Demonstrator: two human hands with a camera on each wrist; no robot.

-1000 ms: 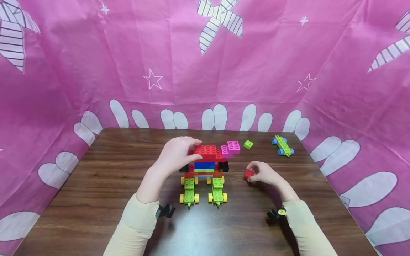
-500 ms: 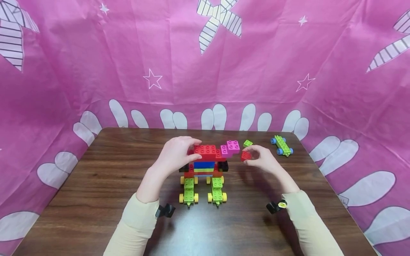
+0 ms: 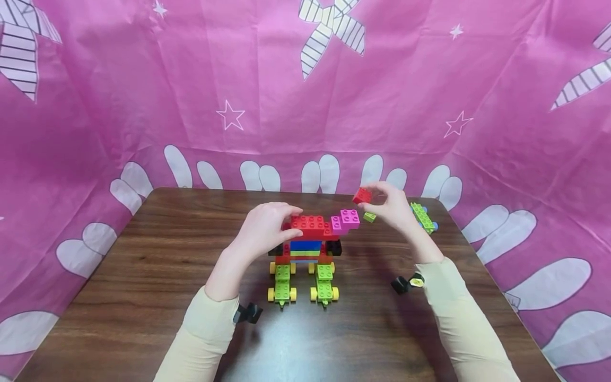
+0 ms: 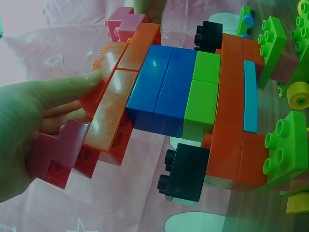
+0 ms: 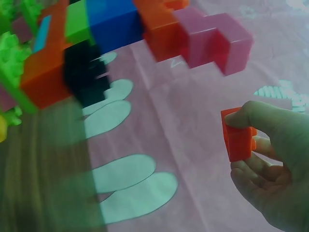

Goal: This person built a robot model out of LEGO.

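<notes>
A figure of toy building bricks (image 3: 305,246) stands upright on two green wheeled bases (image 3: 324,289) with yellow wheels. Its body stacks blue (image 4: 166,89), green and red bricks, with black bricks (image 4: 186,171) at the sides. My left hand (image 3: 262,229) grips the red bricks at the top left, thumb on the near face. Stepped pink bricks (image 3: 349,218) stick out at the top right. Above and right of them, my right hand (image 3: 394,206) pinches a small red brick (image 5: 237,135) between thumb and fingers, in the air and apart from the figure.
A loose green brick (image 3: 369,217) lies on the brown wooden table (image 3: 143,276) behind the figure's right side. Farther right is a green wheeled base (image 3: 422,216) with blue wheels, partly behind my right hand. Pink cloth (image 3: 191,79) surrounds the table's back and sides.
My right hand has lifted the small red brick up and slightly left, from near the table to above the pink bricks' level. The left hand and the figure have stayed in place.
</notes>
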